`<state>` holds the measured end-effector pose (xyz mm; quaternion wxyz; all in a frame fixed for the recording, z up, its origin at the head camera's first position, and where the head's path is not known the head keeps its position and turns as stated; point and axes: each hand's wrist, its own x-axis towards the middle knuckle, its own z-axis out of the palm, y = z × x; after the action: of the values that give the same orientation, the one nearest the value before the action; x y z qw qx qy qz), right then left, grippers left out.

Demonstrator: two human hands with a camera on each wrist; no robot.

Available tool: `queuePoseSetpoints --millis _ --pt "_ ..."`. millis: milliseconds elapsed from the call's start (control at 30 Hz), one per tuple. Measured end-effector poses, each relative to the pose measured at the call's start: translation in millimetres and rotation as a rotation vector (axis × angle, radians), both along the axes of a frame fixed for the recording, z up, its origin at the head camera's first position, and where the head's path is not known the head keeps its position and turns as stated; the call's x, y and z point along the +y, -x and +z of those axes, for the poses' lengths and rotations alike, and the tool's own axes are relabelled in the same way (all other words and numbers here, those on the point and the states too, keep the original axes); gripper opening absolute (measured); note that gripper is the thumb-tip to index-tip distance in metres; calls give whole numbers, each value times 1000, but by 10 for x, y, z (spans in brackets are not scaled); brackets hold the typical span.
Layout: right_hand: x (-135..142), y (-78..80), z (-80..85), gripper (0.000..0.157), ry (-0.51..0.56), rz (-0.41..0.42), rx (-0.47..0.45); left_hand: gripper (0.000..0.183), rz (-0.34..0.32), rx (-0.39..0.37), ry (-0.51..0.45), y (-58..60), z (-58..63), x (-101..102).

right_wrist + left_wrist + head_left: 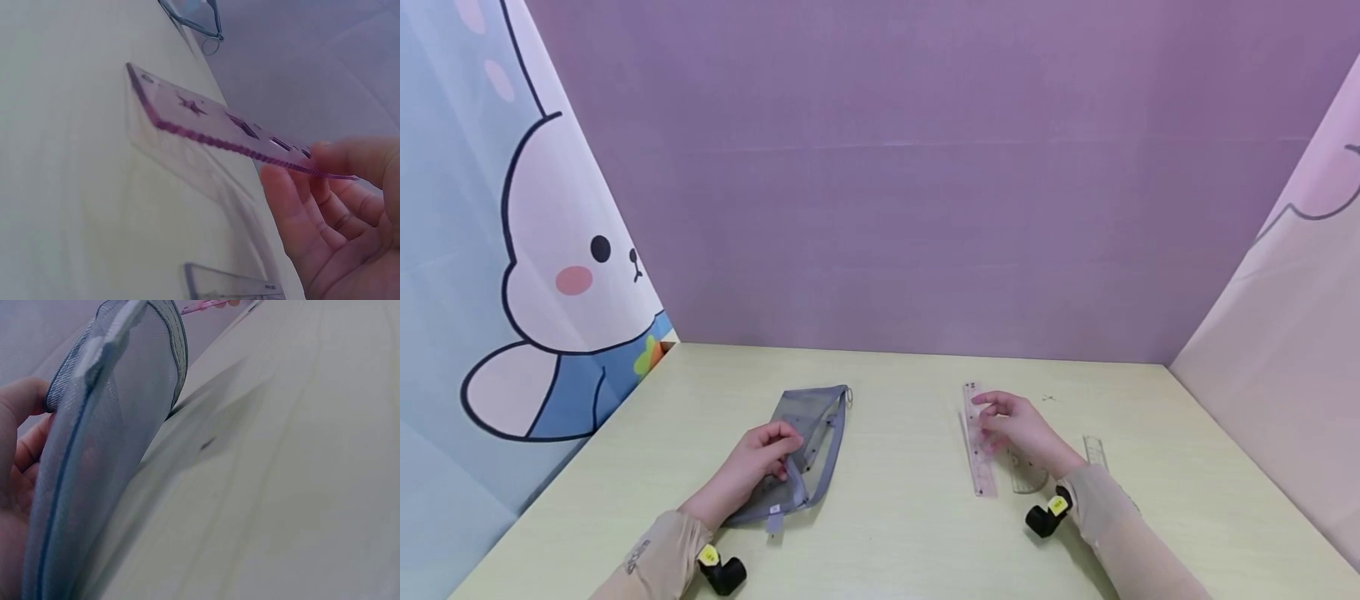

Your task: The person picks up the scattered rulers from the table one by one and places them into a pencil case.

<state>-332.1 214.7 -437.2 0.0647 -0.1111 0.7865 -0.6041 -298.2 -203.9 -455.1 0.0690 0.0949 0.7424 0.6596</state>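
A grey mesh zipper pouch stands partly lifted at the left of the table. My left hand pinches its rim, thumb and fingers on either side of the mesh in the left wrist view. To the right, my right hand holds a translucent pink ruler between thumb and fingers near one end. The right wrist view shows the ruler, with a star and other cut-outs and a wavy edge, raised above the tabletop. A clear protractor lies under the right hand, partly hidden by it.
Another clear measuring piece lies beside the right forearm, which covers part of it. A metal ring hangs from the pouch's far corner. The pale table ends at a purple backdrop, with printed cloth at both sides.
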Motion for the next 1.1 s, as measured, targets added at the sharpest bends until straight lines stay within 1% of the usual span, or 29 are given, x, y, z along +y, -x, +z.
queuePoseSetpoints --millis 133,400,733,933,1100 --pt "-6 0 1 41 57 -3 -51 18 4 -2 6 -2 0 -1" --pt "-13 23 -32 39 105 -2 -71 16 19 -17 2 -1 0 0" --pt "-33 -13 25 41 133 17 -87 20 9 -8 4 -6 7 -13" --pt "-53 2 -5 40 145 17 -95 19 13 -3 4 -25 23 -16" --pt "-34 -12 -34 43 149 40 -114 16 9 -6 -24 -27 28 1"
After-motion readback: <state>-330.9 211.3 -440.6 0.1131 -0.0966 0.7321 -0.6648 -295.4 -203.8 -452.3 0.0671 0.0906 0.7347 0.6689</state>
